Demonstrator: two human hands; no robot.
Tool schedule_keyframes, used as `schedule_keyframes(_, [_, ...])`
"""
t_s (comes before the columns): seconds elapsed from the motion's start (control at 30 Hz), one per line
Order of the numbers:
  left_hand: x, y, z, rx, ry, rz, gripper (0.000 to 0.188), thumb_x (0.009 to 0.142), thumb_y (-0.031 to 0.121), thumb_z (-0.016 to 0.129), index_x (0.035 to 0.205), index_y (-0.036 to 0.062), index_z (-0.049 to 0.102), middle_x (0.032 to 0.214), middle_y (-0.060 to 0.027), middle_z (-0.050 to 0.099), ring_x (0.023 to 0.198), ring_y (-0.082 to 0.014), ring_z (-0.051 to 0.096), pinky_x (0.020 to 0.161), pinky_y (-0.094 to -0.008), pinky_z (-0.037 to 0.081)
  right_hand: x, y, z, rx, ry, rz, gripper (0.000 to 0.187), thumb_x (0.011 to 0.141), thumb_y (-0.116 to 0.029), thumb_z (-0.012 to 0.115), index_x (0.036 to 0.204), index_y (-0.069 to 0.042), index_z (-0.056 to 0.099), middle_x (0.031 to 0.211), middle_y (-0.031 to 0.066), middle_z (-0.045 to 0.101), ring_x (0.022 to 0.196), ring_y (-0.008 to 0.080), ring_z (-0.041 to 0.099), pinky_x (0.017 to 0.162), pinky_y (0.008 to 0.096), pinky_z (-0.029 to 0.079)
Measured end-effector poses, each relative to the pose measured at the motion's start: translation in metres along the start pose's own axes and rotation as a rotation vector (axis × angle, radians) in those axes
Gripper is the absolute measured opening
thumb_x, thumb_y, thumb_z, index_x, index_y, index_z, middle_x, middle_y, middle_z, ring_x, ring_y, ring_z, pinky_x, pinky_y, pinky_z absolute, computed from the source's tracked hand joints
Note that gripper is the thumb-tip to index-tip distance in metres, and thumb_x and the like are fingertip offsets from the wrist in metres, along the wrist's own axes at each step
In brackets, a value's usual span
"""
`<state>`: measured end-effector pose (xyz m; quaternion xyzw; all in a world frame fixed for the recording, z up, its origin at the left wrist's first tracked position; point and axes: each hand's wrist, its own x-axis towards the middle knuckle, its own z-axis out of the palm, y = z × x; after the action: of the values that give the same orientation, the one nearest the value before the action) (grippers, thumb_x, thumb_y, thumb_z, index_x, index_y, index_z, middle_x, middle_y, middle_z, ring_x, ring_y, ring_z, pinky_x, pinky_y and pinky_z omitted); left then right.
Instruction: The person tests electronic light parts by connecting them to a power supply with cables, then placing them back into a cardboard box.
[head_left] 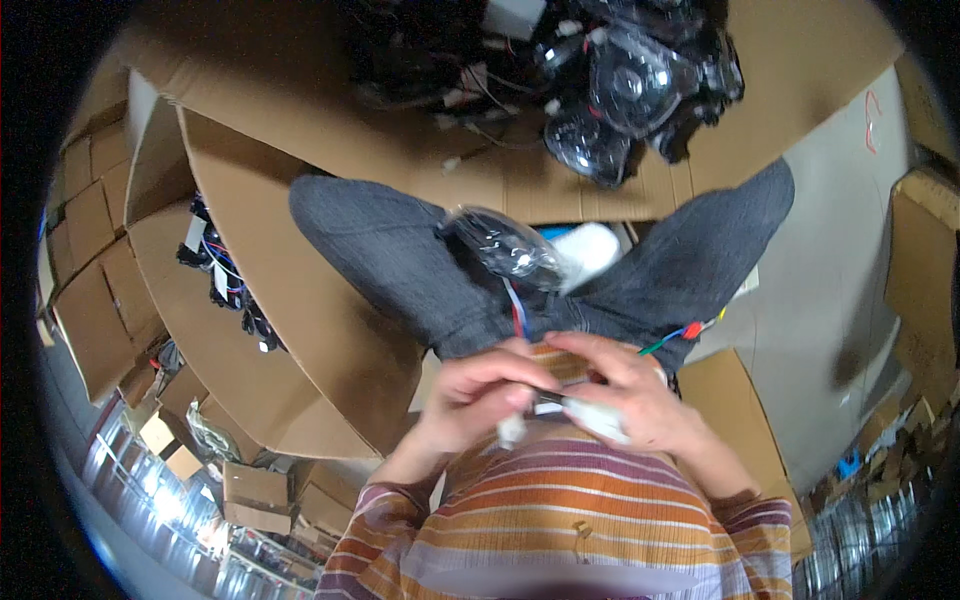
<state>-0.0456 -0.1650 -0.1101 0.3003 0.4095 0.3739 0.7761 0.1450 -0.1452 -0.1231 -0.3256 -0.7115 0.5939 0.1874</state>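
Observation:
In front of my waist my left hand (472, 398) is closed, thumb and fingers pinching one end of a small dark piece with a white patch (548, 406), perhaps a cable joint. My right hand (640, 398) closes on its other end, beside a blurred white piece (598, 420). Below my left fingers hangs a white connector (511, 432). A black lamp-like unit with a clear cover (510, 255) lies between my thighs, its red, blue and white wires (518, 308) running up to my hands. Past my right hand stick out a green wire (660, 344) and a red connector (692, 329).
A cardboard surface (480, 185) ahead bears a pile of black units with clear lenses (640, 80). At my left an open carton (270, 270) stands with more wired units (225, 285) beyond it. Cardboard (735, 400) lies near my right elbow. Stacked boxes (100, 190) line the far left.

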Motion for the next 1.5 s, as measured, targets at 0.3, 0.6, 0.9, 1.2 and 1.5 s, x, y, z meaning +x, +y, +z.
schedule_keyframes(0.3, [0.077, 0.035, 0.010, 0.445, 0.038, 0.319, 0.015, 0.078, 0.006, 0.045, 0.088, -0.0002, 0.054, 0.089, -0.0078, 0.051, 0.085, -0.0163, 0.048, 0.074, -0.0251, 0.037, -0.053, -0.003, -0.029, 0.111, 0.557, 0.207, 0.012, 0.072, -0.012, 0.050, 0.066, -0.001, 0.052, 0.070, 0.0109, 0.051, 0.078, 0.0162, 0.044, 0.067, 0.0278, 0.035])
schedule_keyframes(0.6, [0.195, 0.031, -0.126, 1.883, 0.422, 0.529, 0.012, 0.064, 0.005, 0.048, 0.072, 0.0028, 0.056, 0.077, -0.0113, 0.053, 0.077, -0.0253, 0.052, 0.063, -0.0334, 0.043, -0.112, -0.010, -0.093, 0.205, 1.156, 0.171, 0.017, 0.077, -0.015, 0.045, 0.067, 0.000, 0.045, 0.065, 0.0048, 0.040, 0.054, 0.0082, 0.032, 0.045, 0.0179, 0.022])
schedule_keyframes(0.9, [0.266, 0.013, -0.176, 2.361, 0.077, -0.220, 0.017, 0.073, 0.016, 0.046, 0.081, 0.0114, 0.061, 0.101, -0.0098, 0.050, 0.099, -0.0235, 0.039, 0.089, -0.0405, 0.022, -0.171, 0.049, -0.153, 0.414, 1.476, 0.296, 0.012, 0.080, -0.010, 0.043, 0.077, 0.000, 0.047, 0.065, 0.0021, 0.048, 0.049, 0.0043, 0.035, 0.043, 0.0150, 0.028])
schedule_keyframes(1.2, [0.226, 0.053, -0.148, 2.109, -0.023, -0.196, 0.019, 0.068, 0.016, 0.049, 0.083, 0.0093, 0.060, 0.096, -0.0099, 0.053, 0.099, -0.0247, 0.042, 0.088, -0.0416, 0.024, -0.211, 0.117, -0.131, 0.439, 1.334, 0.638, 0.013, 0.080, -0.015, 0.046, 0.077, -0.003, 0.051, 0.064, -0.0015, 0.050, 0.048, 0.0005, 0.035, 0.041, 0.0127, 0.025])
schedule_keyframes(1.5, [0.146, 0.042, -0.107, 1.116, 0.348, 0.365, 0.012, 0.067, 0.008, 0.051, 0.078, 0.0017, 0.053, 0.091, -0.0107, 0.054, 0.089, -0.0268, 0.048, 0.080, -0.0348, 0.036, -0.190, 0.239, -0.105, 0.438, 1.424, 0.864, 0.013, 0.075, -0.016, 0.047, 0.068, -0.006, 0.052, 0.051, -0.0054, 0.040, 0.037, 0.0004, 0.029, 0.033, 0.0148, 0.019])
